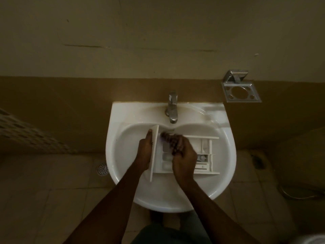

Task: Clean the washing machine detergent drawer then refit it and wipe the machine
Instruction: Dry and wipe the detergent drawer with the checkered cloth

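we find the drawer [205, 155], a white moulded plastic tray with several rectangular compartments, lying flat in the bowl of the sink [123, 111], its length running left to right. its front panel [154, 152], a flat, slim white slab, stands on edge at the left end, under the tap [172, 107].

the left hand [145, 152] grips the drawer at this panel. the palm lies against the outer face and the thumb reaches up along it towards the upper corner. the other fingers are hidden behind the panel.

the right hand [182, 159] is over the left compartments, just beside the inner face of the panel. its fingers are curled and bunched together, but they are smeared by motion blur. we cannot tell whether they hold anything. a pale purplish blur sits at the fingertips.

the sink is glossy white ceramic with a rounded bowl and a flat back ledge, and it is fixed to the wall [70, 111]. the tap is polished metal with a single lever. a square metal holder [241, 92] with round cut-outs is mounted on the wall to the right. the wall is brown below and cream above. the floor [52, 199] is pale square tile, with a round perforated floor drain [102, 169] left of the sink. a white lattice basket [26, 134] shows at the left edge.
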